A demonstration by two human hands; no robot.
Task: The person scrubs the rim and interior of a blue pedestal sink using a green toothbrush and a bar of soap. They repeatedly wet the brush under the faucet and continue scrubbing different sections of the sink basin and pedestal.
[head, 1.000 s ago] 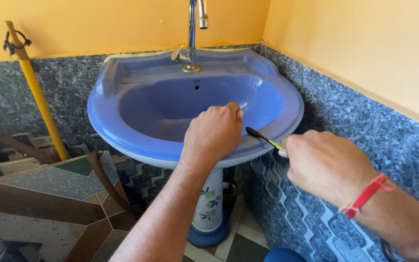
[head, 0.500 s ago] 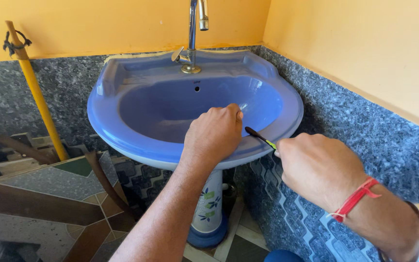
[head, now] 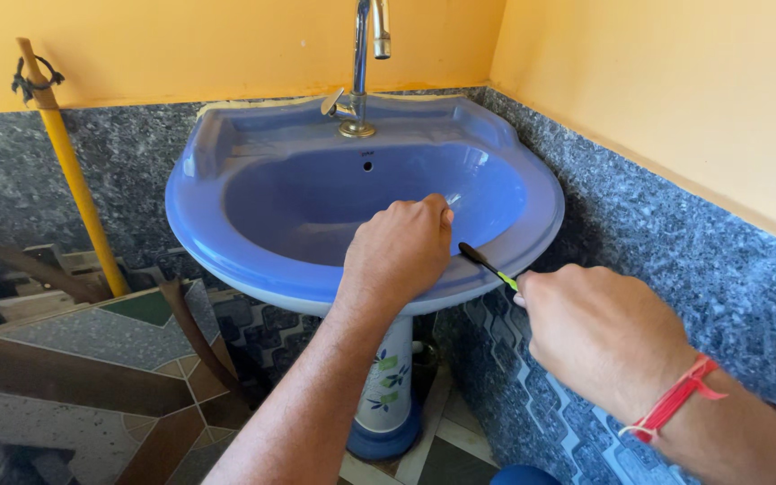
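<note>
A blue pedestal washbasin (head: 226, 216) stands in the corner, with a chrome tap (head: 361, 63) at its back. My left hand (head: 397, 251) rests over the basin's front rim, fingers curled down into the bowl. Whether it holds anything is hidden. To the right, my right hand (head: 599, 332) is closed around a small brush (head: 487, 265) with a black head and a green-yellow handle. The brush head lies against the front right rim, just right of my left hand. A red thread is tied on my right wrist.
A yellow pole (head: 69, 171) leans on the wall to the left. Patterned floor tiles (head: 83, 377) are stacked at lower left beside a brown hose (head: 195, 337). Grey speckled wall tiles (head: 693, 242) run along the right wall. The flowered pedestal (head: 388, 377) stands on the floor.
My right hand with the brush slid slightly left along the rim, then drew back to the right and a little lower. My left hand stayed on the rim.
</note>
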